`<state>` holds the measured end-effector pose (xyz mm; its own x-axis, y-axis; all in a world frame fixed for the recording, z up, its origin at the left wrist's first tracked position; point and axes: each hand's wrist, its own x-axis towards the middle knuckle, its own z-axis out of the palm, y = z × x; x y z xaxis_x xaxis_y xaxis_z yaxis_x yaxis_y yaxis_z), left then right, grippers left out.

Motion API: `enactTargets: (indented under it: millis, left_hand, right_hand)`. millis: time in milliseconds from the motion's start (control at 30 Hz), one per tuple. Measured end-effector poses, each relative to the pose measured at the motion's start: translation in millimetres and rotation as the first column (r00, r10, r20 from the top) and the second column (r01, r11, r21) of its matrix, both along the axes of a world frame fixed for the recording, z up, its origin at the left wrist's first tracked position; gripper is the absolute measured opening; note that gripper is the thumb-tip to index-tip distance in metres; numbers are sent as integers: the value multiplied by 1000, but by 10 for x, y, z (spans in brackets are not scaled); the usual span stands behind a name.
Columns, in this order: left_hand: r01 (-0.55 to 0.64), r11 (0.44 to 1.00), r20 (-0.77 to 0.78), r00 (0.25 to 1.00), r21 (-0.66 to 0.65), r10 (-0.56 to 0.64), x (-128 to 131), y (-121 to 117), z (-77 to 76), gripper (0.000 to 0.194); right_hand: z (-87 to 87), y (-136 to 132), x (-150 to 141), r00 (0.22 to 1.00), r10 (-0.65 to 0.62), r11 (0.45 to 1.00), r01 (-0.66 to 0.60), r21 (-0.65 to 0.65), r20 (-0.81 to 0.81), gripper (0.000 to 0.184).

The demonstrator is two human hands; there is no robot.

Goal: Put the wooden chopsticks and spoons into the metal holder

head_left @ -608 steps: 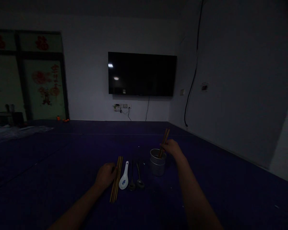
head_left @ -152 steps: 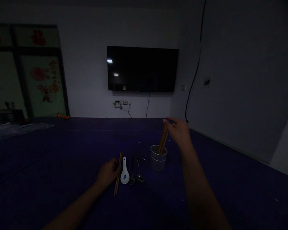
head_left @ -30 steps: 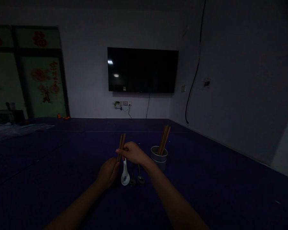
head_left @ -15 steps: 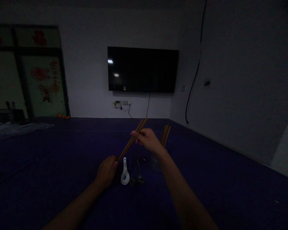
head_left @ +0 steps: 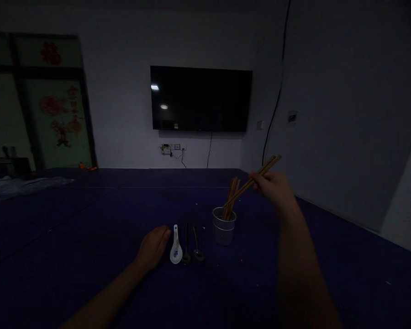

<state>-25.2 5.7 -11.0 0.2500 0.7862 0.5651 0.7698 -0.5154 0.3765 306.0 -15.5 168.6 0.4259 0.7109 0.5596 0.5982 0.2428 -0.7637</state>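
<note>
Pinching above purple surface (head_left: pixel 106 214)

Gripping with right hand (head_left: pixel 276 189); resting left hand (head_left: pixel 153 246), cannot tell finger spread; slanting over metal cup (head_left: pixel 223 234) of standing chopsticks (head_left: pixel 231 195), two pinched chopsticks (head_left: pixel 242 189); just beside left hand, white spoon (head_left: pixel 176 252), then two dark spoons (head_left: pixel 197 255)

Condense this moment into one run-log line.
right hand: holds two chopsticks, lower ends by metal cup | left hand: beside white spoon | metal cup: holds other chopsticks

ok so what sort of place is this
Probably a room in a home, dimly lit: a big TV hangs on the far wall, and red decorations show on the door at left.
</note>
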Motion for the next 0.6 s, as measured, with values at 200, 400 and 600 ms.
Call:
enactTargets:
  millis: [200, 400, 600]
  left_hand:
    - [25, 998, -11, 1000, -58, -26, 16, -22, 35, 48]
    - [43, 994, -20, 999, -99, -45, 46, -41, 45, 46]
    - [46, 990, -32, 998, -131, -50, 84, -47, 54, 47]
  right_hand:
    - [-50, 56, -2, 980, -53, 992, 75, -106, 189, 38]
    - [-113, 148, -20, 947, -38, 982, 94, -163, 319, 37]
    - [-201, 258, 1, 935, -19, 977, 93, -194, 353, 38]
